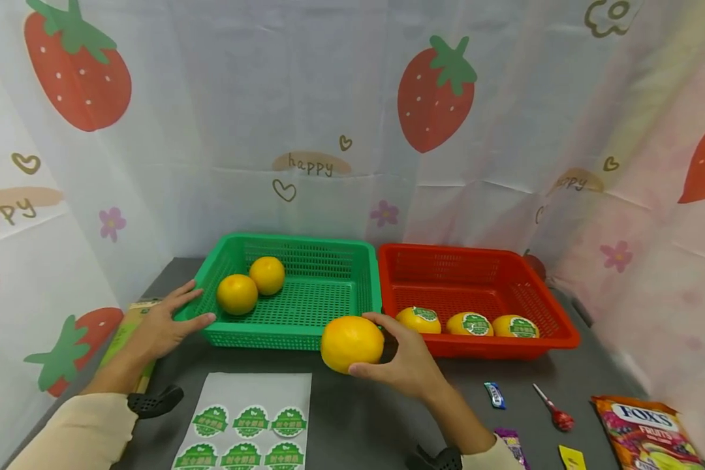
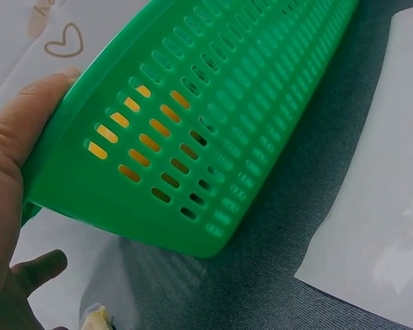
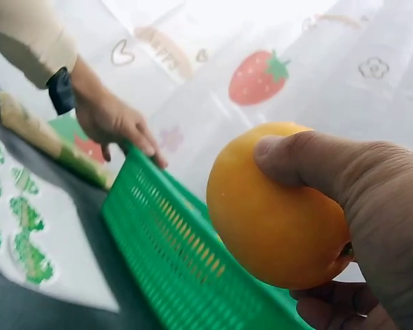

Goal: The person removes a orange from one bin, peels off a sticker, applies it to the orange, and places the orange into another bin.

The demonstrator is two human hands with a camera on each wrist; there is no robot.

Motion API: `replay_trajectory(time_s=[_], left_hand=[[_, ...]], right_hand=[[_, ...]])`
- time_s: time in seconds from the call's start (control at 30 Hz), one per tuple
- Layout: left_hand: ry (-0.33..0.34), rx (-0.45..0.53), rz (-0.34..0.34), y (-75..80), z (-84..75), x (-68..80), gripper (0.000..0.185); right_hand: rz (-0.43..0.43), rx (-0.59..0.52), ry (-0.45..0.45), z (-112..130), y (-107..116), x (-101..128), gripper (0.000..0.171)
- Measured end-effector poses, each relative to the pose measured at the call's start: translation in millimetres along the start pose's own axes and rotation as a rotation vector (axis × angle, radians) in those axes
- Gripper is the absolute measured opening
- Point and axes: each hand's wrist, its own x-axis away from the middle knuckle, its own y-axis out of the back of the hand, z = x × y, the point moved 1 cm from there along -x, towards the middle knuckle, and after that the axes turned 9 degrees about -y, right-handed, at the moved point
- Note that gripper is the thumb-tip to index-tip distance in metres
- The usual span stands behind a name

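In the head view, we see the right hand [image 1: 408, 358] gripping the held orange [image 1: 351, 344] between thumb and fingers, near the front right corner of the green basket [image 1: 320, 297]; whether fruit and rim touch, we cannot tell. At the fruit's nine o'clock, the left hand [image 1: 167, 324] rests on the basket's left end, its fingers extended and the thumb spread from them; two more oranges [image 1: 237, 294] lie beside each other in the basket's nine o'clock part. From the held orange, the red basket [image 1: 440, 292] stands at two o'clock, with three stickered fruits [image 1: 469, 324] along its six o'clock side; the sticker sheet [image 1: 258, 385] lies on the dark table [image 1: 341, 411] at eight o'clock; a lollipop [image 1: 561, 420] and a FOX'S bag [image 1: 649, 434] lie between three and four.

In the left wrist view, we see the left hand at nine o'clock against the basket's rim; orange skin shows through the slots, and the sheet's white edge fills three o'clock.

In the right wrist view, we see the thumb [image 3: 289, 155] pressed on the held orange, with fingertips beneath; the left hand touches the basket at the fruit's ten o'clock, and the sheet lies at nine.
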Motion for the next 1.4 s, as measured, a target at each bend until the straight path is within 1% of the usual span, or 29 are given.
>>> replay_trajectory(time_s=[0.13,0.27,0.4,0.5,0.57,0.63,0.7,0.77,0.9,0.97,1.03,1.1,1.13,1.17,1.23,1.4], left_hand=[[-0.003,-0.007,-0.006,-0.8,0.8,1.4,0.076],[-0.011,-0.001,-0.017,-1.0,2.1,3.1,0.075],[0.001,0.011,-0.016,-1.1,1.9,1.7,0.076],[0.008,-0.012,-0.012,0.0,0.0,0.5,0.078],[-0.018,-0.040,-0.027,1.1,-2.9,-0.8,0.077],[-0.076,-0.065,-0.062,1.8,-8.5,-1.4,0.074],[-0.149,-0.076,-0.126,1.6,-18.9,-0.9,0.068],[-0.219,-0.075,-0.211,0.9,-34.1,1.4,0.061],[-0.363,-0.051,-0.391,-4.0,-72.5,10.0,0.050],[-0.457,-0.021,-0.448,-9.5,-88.9,15.8,0.049],[-0.545,0.019,-0.473,-18.3,-99.6,21.9,0.051],[-0.593,0.053,-0.466,-30.2,-104.7,28.8,0.052],[-0.599,0.065,-0.452,-37.1,-105.2,32.2,0.053],[-0.590,0.075,-0.433,-44.5,-104.7,35.6,0.053],[-0.539,0.078,-0.378,-59.5,-102.5,42.3,0.052],[-0.396,0.119,-0.197,-94.4,-95.3,54.9,0.044]], right_hand=[[-0.029,0.033,-0.067,-21.0,0.5,15.5,0.071],[-0.030,0.052,-0.133,-42.2,-0.5,26.4,0.071],[0.004,0.077,-0.182,-61.7,-1.7,34.1,0.072],[0.038,0.091,-0.213,-74.0,-3.8,37.6,0.073],[0.049,0.102,-0.231,-80.6,-5.6,39.5,0.074],[0.050,0.104,-0.248,-86.0,-7.2,41.5,0.074],[0.047,0.092,-0.255,-90.2,-8.7,43.4,0.073],[0.046,0.067,-0.254,-93.6,-10.0,44.6,0.072],[0.048,0.023,-0.235,-97.6,-11.3,44.9,0.073],[0.044,0.019,-0.225,-98.3,-11.7,45.2,0.073],[0.041,0.016,-0.221,-98.6,-12.1,45.8,0.074],[0.037,0.025,-0.218,-98.8,-12.4,46.6,0.074],[0.036,0.023,-0.217,-99.0,-12.5,46.9,0.074],[0.037,0.024,-0.216,-99.0,-12.7,47.1,0.074],[0.037,0.020,-0.211,-99.1,-13.0,47.6,0.074],[0.041,0.009,-0.213,-99.9,-13.4,48.4,0.075]])
